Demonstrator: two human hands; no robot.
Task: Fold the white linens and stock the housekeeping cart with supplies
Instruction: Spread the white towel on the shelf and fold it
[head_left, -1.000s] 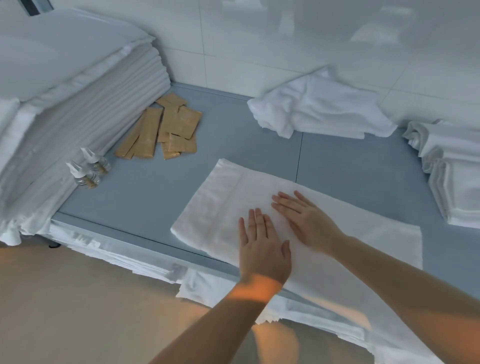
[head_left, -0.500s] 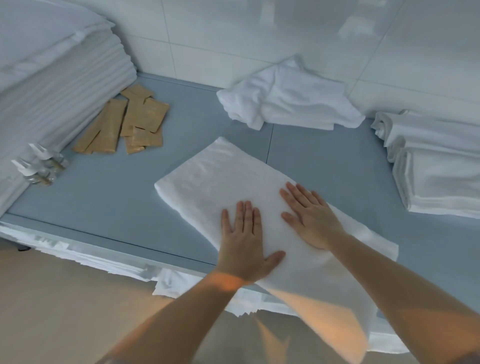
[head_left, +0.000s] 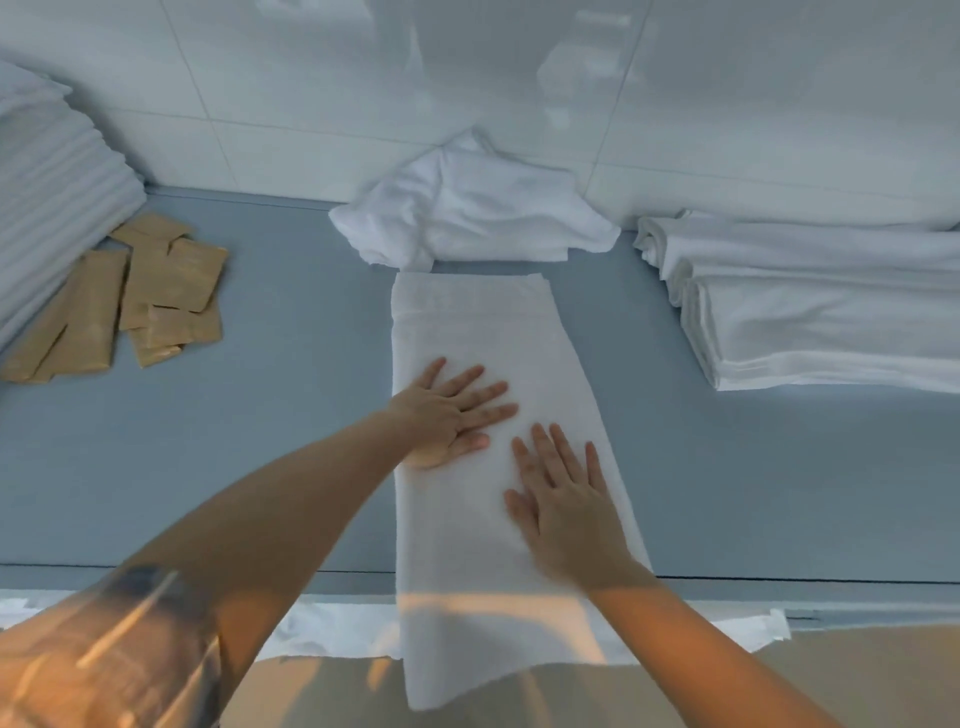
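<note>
While both palms lie flat on the long white towel (head_left: 493, 332), the step in hand seems to be the smoothing of a strip that is already folded lengthwise. The towel runs from near the back edge of the blue shelf (head_left: 291, 415), where its far end almost meets a crumpled white cloth (head_left: 478, 208), straight to the front edge, and its near end hangs down over that edge.

The left hand (head_left: 449, 413) comes in from the left side with the forearm low and slanted. Its fingers are straight and spread, and they point to the right across the towel. The right hand (head_left: 563, 499) lies just beside it, nearer to the front edge, with fingers straight and slightly apart, pointing to the back. Neither hand grips anything; both only press.

In my judgement the next move is to take the hanging end and bring it up over the middle, so the hands must leave the pressing and pinch the two near corners evenly, or the fold will go crooked.

A stack of folded towels (head_left: 821, 322) waits at the right side, and brown packets (head_left: 156, 291) lie at the left.
</note>
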